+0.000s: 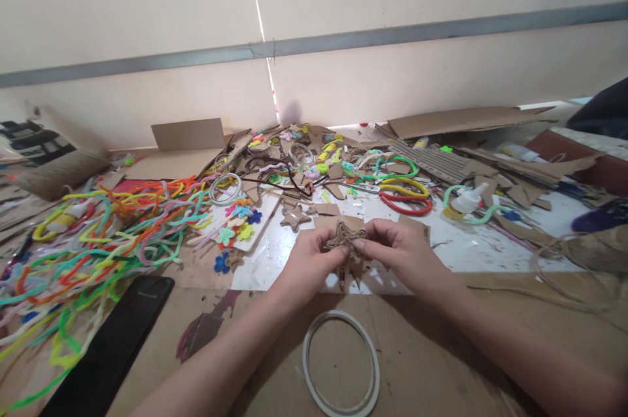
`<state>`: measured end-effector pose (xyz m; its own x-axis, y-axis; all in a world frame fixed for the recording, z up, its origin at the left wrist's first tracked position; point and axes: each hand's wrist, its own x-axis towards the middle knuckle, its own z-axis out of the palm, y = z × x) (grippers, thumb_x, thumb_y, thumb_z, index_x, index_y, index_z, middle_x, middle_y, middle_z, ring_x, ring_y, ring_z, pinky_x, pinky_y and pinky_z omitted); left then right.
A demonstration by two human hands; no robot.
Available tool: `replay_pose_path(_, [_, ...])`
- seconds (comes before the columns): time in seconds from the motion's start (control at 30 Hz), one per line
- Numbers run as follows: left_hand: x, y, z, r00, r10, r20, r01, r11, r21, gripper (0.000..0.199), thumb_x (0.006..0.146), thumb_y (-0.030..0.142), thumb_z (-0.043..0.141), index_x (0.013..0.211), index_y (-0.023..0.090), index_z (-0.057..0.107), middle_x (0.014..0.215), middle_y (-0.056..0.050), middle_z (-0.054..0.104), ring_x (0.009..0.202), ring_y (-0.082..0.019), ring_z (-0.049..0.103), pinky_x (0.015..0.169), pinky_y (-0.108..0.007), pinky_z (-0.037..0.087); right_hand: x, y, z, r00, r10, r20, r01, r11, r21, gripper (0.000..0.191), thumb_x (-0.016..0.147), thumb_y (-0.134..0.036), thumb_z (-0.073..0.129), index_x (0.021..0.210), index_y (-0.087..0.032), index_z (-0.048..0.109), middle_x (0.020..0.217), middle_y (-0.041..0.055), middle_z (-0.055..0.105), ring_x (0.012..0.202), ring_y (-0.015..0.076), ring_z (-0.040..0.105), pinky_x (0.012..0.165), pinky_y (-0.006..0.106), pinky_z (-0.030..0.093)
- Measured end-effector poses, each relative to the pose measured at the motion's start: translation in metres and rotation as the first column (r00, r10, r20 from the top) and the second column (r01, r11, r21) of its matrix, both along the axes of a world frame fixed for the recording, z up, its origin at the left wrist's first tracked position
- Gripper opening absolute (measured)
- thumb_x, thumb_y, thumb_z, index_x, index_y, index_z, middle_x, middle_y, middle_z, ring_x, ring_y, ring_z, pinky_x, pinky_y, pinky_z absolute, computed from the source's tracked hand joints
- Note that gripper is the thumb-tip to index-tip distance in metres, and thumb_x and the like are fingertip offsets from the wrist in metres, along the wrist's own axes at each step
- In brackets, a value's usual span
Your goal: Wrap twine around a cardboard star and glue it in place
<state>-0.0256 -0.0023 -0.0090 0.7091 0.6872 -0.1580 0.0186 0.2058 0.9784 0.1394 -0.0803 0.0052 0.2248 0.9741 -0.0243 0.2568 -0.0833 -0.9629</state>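
Note:
Between my two hands is a star wound with brown twine (349,232), held up over the white part of the table. My left hand (318,254) pinches its left side, thumb across the front. The fingers of my right hand (387,248) close on its right side, thumb tip against the twine. Small brown scraps sit just below the star, partly hidden. A second brown star (295,217) lies flat a little to the left. Nearest to me, a white ring, apparently a roll of tape (305,364), rests on the cardboard (412,351).
Tangled coloured pipe cleaners (147,227) and a black phone (118,345) lie at left. Felt flowers (240,224) sit beside them. Red and yellow scissors handles (405,202), a glue bottle (466,199) and cardboard scraps (426,158) are spread behind my hands. Twine (579,253) lies at right.

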Motion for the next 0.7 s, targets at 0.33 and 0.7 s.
replay_pose_path(0.33, [-0.004, 0.006, 0.006, 0.998, -0.059, 0.024, 0.058, 0.997, 0.058, 0.033, 0.083, 0.046, 0.07, 0.086, 0.014, 0.069, 0.075, -0.004, 0.063, 0.063, -0.013, 0.056, 0.059, -0.023, 0.043, 0.004, 0.006, 0.011, 0.997, 0.034, 0.071, -0.034, 0.999, -0.005, 0.023, 0.074, -0.041, 0.068, 0.069, -0.02, 0.06, 0.065, -0.0023, 0.057, 0.064, 0.0159, 0.052, 0.06, 0.028, 0.04])
replay_pose_path(0.7, [-0.012, 0.018, 0.016, 0.992, 0.068, 0.102, -0.069, 0.998, 0.01, 0.028, 0.077, 0.037, 0.078, 0.091, 0.017, 0.065, 0.083, -0.004, 0.067, 0.067, -0.015, 0.064, 0.063, -0.025, 0.05, 0.012, 0.044, 0.04, 0.933, 0.309, 0.184, -0.302, 0.951, -0.067, 0.017, 0.075, -0.035, 0.069, 0.071, -0.02, 0.064, 0.067, -0.0024, 0.06, 0.066, 0.0162, 0.054, 0.062, 0.028, 0.039])
